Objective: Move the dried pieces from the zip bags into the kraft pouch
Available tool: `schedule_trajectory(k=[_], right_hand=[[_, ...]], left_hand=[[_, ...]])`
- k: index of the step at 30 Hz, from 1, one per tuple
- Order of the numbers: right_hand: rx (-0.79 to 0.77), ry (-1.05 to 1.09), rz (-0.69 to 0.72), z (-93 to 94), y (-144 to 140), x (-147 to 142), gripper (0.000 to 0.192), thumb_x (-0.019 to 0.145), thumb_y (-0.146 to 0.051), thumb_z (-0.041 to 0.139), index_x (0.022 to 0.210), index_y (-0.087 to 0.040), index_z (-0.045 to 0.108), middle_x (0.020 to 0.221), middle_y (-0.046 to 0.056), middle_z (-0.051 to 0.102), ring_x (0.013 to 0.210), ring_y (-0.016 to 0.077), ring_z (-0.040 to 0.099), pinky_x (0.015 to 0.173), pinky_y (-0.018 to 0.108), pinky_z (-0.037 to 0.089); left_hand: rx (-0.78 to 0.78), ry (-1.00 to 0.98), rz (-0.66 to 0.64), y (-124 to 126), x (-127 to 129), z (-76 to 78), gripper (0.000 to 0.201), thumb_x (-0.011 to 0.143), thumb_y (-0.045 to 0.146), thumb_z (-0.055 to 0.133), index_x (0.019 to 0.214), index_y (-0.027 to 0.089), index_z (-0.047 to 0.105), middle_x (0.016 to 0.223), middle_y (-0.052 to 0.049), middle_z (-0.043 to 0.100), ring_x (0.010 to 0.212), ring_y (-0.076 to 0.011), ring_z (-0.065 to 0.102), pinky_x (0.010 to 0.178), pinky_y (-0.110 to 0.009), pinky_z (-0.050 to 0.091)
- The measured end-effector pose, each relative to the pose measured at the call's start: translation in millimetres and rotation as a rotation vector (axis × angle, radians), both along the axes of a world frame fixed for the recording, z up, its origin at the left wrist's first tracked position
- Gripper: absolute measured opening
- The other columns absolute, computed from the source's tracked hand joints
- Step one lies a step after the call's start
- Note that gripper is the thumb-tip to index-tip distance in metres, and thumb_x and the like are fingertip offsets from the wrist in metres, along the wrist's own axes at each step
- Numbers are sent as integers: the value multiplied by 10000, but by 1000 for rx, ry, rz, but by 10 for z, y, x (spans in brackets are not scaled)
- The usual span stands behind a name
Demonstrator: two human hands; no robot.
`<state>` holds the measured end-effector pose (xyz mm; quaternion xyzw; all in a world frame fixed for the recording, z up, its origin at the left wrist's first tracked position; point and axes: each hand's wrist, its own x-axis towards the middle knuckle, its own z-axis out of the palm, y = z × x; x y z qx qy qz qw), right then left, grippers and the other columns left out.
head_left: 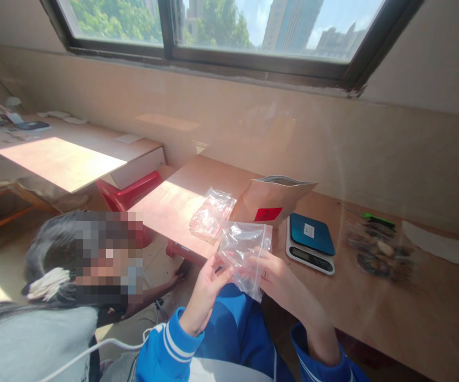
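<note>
- Plastic bag [244, 253], clear and empty-looking, is held up in front of the person's chest, between the two hands and just short of the near edge of the wooden table [412, 313]. Its long axis runs roughly upright, tilted a little, with the top edge toward the table and the bottom corner hanging down toward the lap.
- Wooden table stretches along the wall under a window [213, 26]; strong sunlight falls across its left end.
- A second, lower table [66, 159] stands further left with small items on it, and a red stool [128, 193] sits between the two.
- Another person [54, 297] crouches low on the left, one hand reaching toward the floor.
- Brown paper pouch [271, 201] with a red label stands open on the table, just behind the bag.
- Blue kitchen scale [310, 241] lies to the right of the pouch; beyond it lie a scatter of small dark pieces [378, 252].
- A heap of more clear bags [210, 215] lies left of the pouch.
- Left hand [206, 291] pinches the bag's left edge with thumb and fingers closed on it.
- Right hand [277, 276] grips the bag's right side, fingers behind the film; both hands are equally close.
</note>
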<state>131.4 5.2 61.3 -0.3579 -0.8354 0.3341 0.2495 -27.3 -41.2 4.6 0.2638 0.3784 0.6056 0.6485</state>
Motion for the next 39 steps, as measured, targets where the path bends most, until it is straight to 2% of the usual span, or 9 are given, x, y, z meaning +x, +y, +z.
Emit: schedule_trajectory(k=[4,8,13,19,24,29,34,39], right_hand=[[-33,-20,22,17,-2,-1,228,906,-102,505,896,-220,699,966,54,658,887,187,640,845,325,530],[-35,24,47,42,-7,-20,229,923,-148,510,933,-245,718,1052,56,665,965,201,634,905,341,522],[-69,51,38,114,-40,-60,211,929,-181,512,928,-261,707,1018,35,659,964,184,629,916,324,523],[-39,55,40,225,-85,-67,212,917,-156,516,918,-242,710,973,36,665,902,181,640,858,304,540],[16,39,48,237,-103,-52,203,943,-207,507,931,-235,708,963,46,664,889,178,634,841,317,540],[15,16,41,261,-122,-38,216,917,-122,517,914,-232,703,927,31,656,874,168,628,836,300,530],[49,15,27,374,-169,-36,225,916,-121,510,896,-222,711,909,37,648,866,170,621,819,296,533],[148,6,11,462,-239,-54,231,925,-114,494,874,-212,697,872,31,609,780,147,603,718,263,532]], left_hand=[[7,20,-8,-12,-9,25,341,781,281,709,1103,197,637,1083,-67,671,1078,-240,602,953,-374,467],[-9,31,0,-23,-35,52,352,782,271,706,1116,192,627,1082,-65,666,1077,-236,602,920,-342,478],[-1,16,10,-31,-60,95,388,799,273,688,1173,210,602,1151,-73,648,1116,-237,584,863,-306,492],[-35,-2,27,-51,-62,183,437,739,299,737,1145,195,611,1074,-79,666,1027,-241,614,750,-281,505],[-26,8,36,-102,-38,294,383,747,286,723,1105,190,626,1062,-79,674,1033,-240,621,788,-289,501],[-20,19,25,-120,-30,325,404,731,302,740,1104,196,626,1074,-76,670,1018,-241,621,775,-294,497],[9,27,45,-136,-31,352,368,758,287,723,1096,202,605,1051,-62,659,974,-209,613,747,-272,492],[34,62,91,-167,-37,425,406,744,285,734,1107,193,577,1010,-50,654,757,-130,594,623,-233,473]])
